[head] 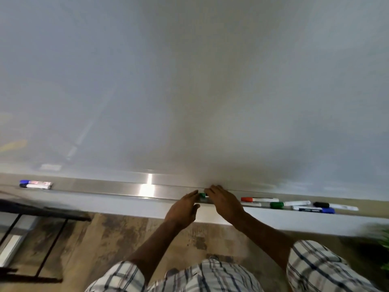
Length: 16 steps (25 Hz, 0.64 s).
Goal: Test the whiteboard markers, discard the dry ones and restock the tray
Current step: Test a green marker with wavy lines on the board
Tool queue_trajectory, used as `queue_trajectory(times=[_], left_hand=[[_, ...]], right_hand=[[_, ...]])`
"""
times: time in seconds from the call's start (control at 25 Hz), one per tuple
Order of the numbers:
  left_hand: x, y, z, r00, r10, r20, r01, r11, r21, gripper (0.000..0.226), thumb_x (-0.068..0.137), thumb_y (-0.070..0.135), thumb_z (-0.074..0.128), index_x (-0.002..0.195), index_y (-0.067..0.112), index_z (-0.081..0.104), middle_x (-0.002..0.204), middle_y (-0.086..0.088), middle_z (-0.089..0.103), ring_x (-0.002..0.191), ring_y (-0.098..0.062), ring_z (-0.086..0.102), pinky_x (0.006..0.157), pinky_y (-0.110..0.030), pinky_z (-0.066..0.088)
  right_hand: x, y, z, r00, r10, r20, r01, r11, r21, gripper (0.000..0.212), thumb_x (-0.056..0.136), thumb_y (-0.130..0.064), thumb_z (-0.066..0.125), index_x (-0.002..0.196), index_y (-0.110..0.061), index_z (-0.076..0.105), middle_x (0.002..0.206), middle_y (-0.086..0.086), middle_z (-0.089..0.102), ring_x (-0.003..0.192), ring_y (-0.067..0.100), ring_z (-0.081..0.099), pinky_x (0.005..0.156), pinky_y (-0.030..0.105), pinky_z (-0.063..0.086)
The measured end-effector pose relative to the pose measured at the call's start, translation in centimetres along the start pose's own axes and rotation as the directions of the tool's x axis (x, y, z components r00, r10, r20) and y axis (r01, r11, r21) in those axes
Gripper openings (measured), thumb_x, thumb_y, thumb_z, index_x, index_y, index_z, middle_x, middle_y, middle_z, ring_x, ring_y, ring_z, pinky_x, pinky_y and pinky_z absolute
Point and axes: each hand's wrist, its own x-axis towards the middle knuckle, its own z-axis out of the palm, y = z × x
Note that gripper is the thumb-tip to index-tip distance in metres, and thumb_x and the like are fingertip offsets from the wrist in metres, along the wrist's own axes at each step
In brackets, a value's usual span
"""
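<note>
A large blank whiteboard (pixel 189 81) fills the upper view, with a long metal tray (pixel 117 189) along its lower edge. A green-capped marker (pixel 202 196) lies in the tray between my hands. My left hand (pixel 185 208) reaches to its left end, fingers nearly straight, touching or just short of the cap. My right hand (pixel 224 202) covers the marker's body with fingers curved over it; whether it grips is hidden. To the right lie a red-capped marker (pixel 259 199), another green one (pixel 289 204), a black one (pixel 334 205) and a blue one (pixel 315 210).
Two markers, blue (pixel 35 182) and black (pixel 34 186), lie at the tray's far left. A black metal frame (pixel 42 213) stands at lower left over the wooden floor (pixel 109 239). A green plant (pixel 384 243) shows at the right edge.
</note>
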Motion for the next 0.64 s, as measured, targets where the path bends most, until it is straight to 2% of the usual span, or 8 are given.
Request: queue_trajectory(times=[0.08,0.2,0.32,0.48,0.64], left_hand=[[-0.2,-0.3,-0.9,0.997,0.03,-0.071,-0.032,0.999,-0.033,0.04,0.103,0.02,0.053,0.142,0.02,0.054,0.148,-0.001,0.055,0.125,-0.02,0.06,0.106,-0.032,0.05],[-0.1,-0.8,-2.4,0.988,0.074,-0.137,-0.084,0.994,-0.07,0.033,0.102,0.019,0.056,0.135,0.019,0.06,0.132,-0.001,0.063,0.111,-0.019,0.065,0.097,-0.028,0.055],[-0.1,-1.8,-4.4,0.971,0.195,-0.138,-0.204,0.978,-0.05,0.028,0.103,0.021,0.057,0.128,0.018,0.067,0.12,0.0,0.065,0.1,-0.017,0.066,0.088,-0.025,0.054],[-1.1,-3.4,-7.4,0.925,0.37,-0.087,-0.376,0.924,-0.066,0.029,0.103,0.022,0.057,0.13,0.018,0.065,0.122,-0.001,0.069,0.104,-0.017,0.066,0.093,-0.028,0.054],[-1.8,-4.7,-10.4,0.829,0.546,-0.12,-0.549,0.836,0.013,0.029,0.102,0.019,0.058,0.13,0.014,0.066,0.114,-0.005,0.068,0.096,-0.02,0.066,0.084,-0.033,0.056]], right_hand=[[0.0,-0.9,-0.2,1.0,-0.003,-0.001,0.003,1.0,0.015,0.059,0.085,0.009,0.066,0.139,-0.009,0.054,0.138,0.012,0.056,0.12,0.03,0.06,0.097,0.037,0.055],[-0.4,-2.3,-0.6,0.999,0.004,-0.046,-0.003,0.999,0.035,0.058,0.088,0.006,0.064,0.141,-0.011,0.051,0.14,0.011,0.051,0.118,0.027,0.058,0.102,0.035,0.049],[-0.8,-3.6,-1.5,0.993,0.019,-0.118,-0.023,0.999,-0.029,0.049,0.086,-0.005,0.071,0.134,-0.011,0.059,0.128,0.011,0.059,0.104,0.026,0.063,0.093,0.036,0.053],[-1.1,-5.5,-3.9,0.97,-0.084,-0.227,0.039,0.98,-0.194,0.032,0.08,-0.014,0.081,0.111,-0.011,0.072,0.099,0.008,0.071,0.083,0.022,0.067,0.072,0.034,0.057],[-0.9,-8.3,-6.2,0.951,-0.066,-0.302,0.014,0.985,-0.171,0.019,0.095,-0.023,0.067,0.111,-0.013,0.07,0.093,0.005,0.069,0.078,0.022,0.064,0.071,0.035,0.052]])
